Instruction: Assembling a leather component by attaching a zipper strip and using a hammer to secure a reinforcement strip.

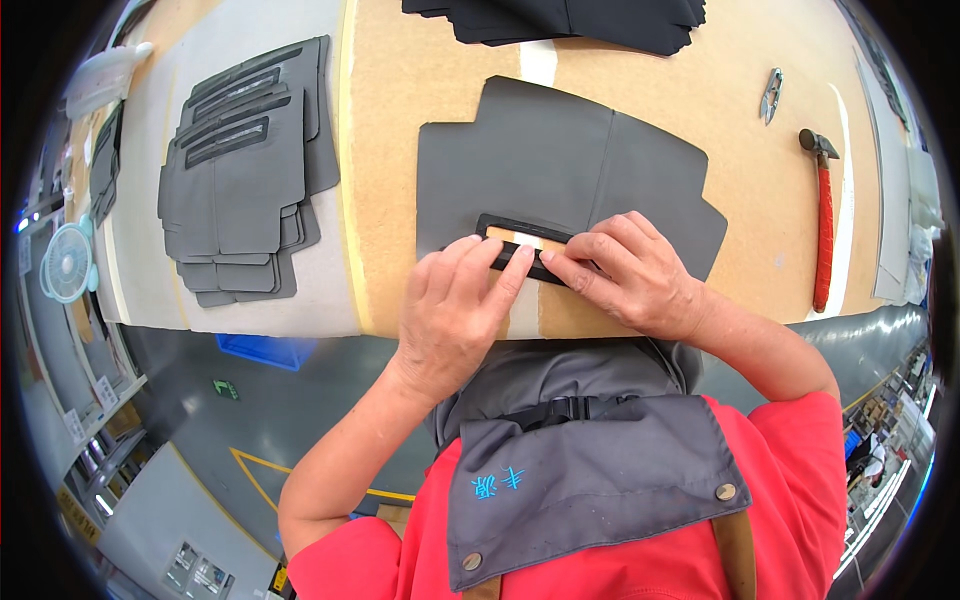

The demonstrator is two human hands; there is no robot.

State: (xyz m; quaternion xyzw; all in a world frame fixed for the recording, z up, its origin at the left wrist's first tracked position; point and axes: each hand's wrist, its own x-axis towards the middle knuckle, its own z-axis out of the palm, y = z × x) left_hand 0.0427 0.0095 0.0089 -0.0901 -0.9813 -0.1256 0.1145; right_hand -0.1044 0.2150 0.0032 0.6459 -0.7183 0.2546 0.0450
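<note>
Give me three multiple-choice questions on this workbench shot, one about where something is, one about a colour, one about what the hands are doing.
1. Where does the hammer lie?
A. right of the grey panel
B. on the stack at the left
C. under the hands

2. What colour is the hammer's handle?
A. blue
B. red
C. green

3. What are the left hand and right hand doing?
A. hanging clear of the table
B. holding the hammer
C. pressing a black frame onto the grey panel

Answers: 1 A, it lies on the table to the panel's right. 2 B, the handle is red. 3 C, fingers of both hands rest on the frame at the panel's slot.
</note>
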